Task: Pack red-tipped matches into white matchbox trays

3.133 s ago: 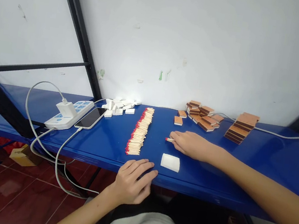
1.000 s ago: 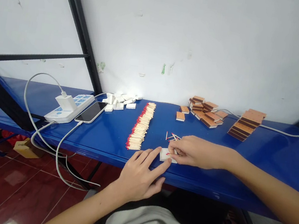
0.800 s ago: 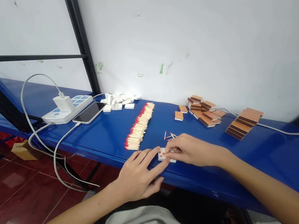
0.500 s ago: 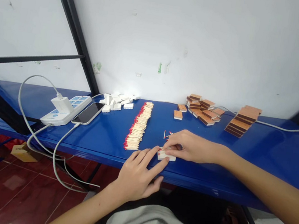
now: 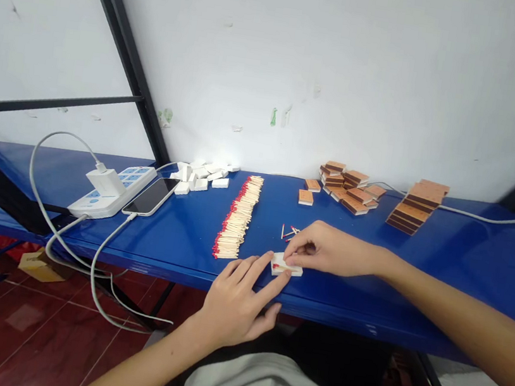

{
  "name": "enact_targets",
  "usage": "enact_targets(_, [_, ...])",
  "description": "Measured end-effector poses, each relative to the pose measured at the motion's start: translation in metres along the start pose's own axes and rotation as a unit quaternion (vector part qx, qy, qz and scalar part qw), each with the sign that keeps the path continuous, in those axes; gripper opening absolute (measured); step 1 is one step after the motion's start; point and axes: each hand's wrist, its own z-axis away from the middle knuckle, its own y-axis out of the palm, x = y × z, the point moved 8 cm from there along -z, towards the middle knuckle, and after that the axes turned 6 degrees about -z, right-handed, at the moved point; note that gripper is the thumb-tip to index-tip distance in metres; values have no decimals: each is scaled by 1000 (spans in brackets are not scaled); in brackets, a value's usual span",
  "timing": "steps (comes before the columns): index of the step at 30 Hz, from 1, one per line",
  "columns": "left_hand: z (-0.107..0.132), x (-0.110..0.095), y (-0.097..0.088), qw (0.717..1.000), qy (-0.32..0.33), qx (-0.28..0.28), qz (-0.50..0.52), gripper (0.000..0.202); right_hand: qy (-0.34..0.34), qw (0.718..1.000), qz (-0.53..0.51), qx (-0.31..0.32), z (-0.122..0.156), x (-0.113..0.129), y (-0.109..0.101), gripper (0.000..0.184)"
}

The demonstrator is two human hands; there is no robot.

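Note:
A small white matchbox tray (image 5: pixel 295 272) lies near the front edge of the blue table, with red-headed matches (image 5: pixel 278 266) inside it. My left hand (image 5: pixel 241 293) holds the tray, fingertips at its left end and front side. Over the tray's back side, the thumb and fingers of my right hand (image 5: pixel 321 248) are pinched together; whatever is between them is hidden. Just behind that hand lie a few loose matches (image 5: pixel 288 232). To the left stretches a long row of matches (image 5: pixel 238 219), heads pointing left.
White trays (image 5: pixel 200 175) are heaped at the back left, near a phone (image 5: pixel 151 196) and a power strip (image 5: pixel 114 192) with cables. Brown matchbox covers lie in a pile (image 5: pixel 351 190) and a slanted stack (image 5: pixel 418 206) at the back right. A wall (image 5: pixel 327 68) rises behind.
My right fingers have lifted slightly and shifted back, uncovering more of the tray and its matches. The loose matches behind show more. My left hand stays in place.

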Motion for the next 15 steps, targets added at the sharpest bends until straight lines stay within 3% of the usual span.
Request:
enact_targets(2, [0, 0, 0, 1000, 1, 0, 2, 49, 4, 997, 53, -56, 0, -8, -13, 30])
enact_targets(5, [0, 0, 1, 1000, 0, 5, -1, 49, 18, 971, 194, -140, 2, -24, -36, 31])
enact_targets(10, [0, 0, 0, 1000, -2, -1, -3, 49, 72, 964, 231, -112, 8, -42, -47, 44])
enact_targets(15, [0, 0, 0, 1000, 0, -2, 0, 50, 85, 976, 179, -88, 9, -35, -40, 45])
